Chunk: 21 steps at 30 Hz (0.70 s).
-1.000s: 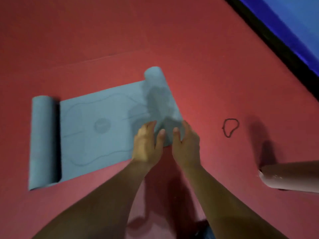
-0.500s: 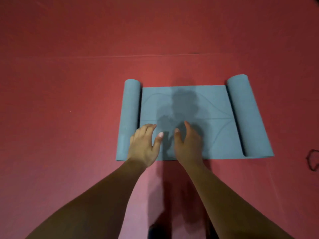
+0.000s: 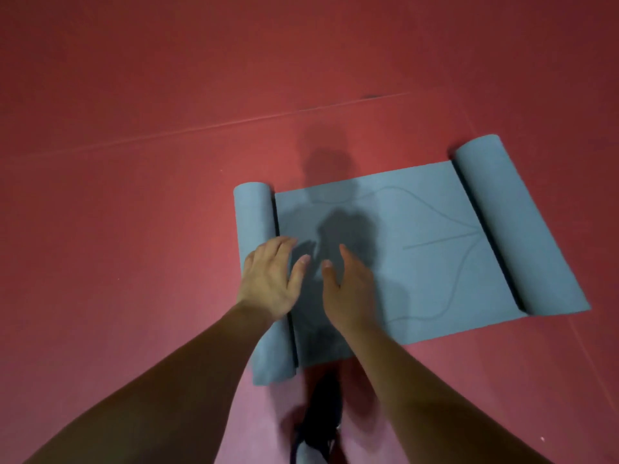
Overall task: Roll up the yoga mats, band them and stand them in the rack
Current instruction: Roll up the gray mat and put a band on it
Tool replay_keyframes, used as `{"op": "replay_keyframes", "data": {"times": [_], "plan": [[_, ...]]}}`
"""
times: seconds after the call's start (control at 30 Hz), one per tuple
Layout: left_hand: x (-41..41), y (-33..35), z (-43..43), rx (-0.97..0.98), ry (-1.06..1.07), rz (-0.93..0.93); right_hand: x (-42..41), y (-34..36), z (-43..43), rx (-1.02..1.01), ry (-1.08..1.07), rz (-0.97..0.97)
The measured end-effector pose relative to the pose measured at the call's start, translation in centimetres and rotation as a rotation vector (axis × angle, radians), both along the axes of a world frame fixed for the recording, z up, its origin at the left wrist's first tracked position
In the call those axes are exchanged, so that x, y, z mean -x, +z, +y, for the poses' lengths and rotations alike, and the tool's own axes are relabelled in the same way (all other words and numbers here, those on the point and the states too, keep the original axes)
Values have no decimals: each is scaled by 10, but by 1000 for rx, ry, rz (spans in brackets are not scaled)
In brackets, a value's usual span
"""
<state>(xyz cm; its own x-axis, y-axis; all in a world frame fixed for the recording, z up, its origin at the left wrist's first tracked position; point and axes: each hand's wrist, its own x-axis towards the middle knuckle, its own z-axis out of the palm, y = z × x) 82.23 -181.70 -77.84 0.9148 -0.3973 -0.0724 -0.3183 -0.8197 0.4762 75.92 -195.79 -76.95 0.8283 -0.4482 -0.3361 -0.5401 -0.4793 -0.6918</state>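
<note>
So we've got the blue yoga mat (image 3: pixel 418 262) flat on the red floor (image 3: pixel 134 195), on our side of the floor seam (image 3: pixel 234 120). Both of its ends are curled up, giving a left roll (image 3: pixel 254 212) and a fatter right roll (image 3: pixel 512 222).

Our left hand (image 3: pixel 268 279) rests on the left roll with the fingers straight. Our right hand (image 3: pixel 348 293) is over the flat middle, fingers loose and holding nothing, and we can't tell if it touches.

Our tip: put both palms on one roll, spread them toward its ends, and push evenly so the edges stay flush and it doesn't cone.

We can't read any brand or text, only the thin curved lines (image 3: pixel 445 239) printed on the mat.
</note>
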Motion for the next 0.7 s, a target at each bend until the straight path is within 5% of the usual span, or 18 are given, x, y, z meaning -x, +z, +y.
{"op": "replay_keyframes", "data": {"times": [0.4,0.7], "plan": [[-157,-17,-25,-37,-405,70,-94,-11,15,-14,-445,101],[-232,-36,-44,155,-847,-171,-149,-19,34,-19,-990,62]]}}
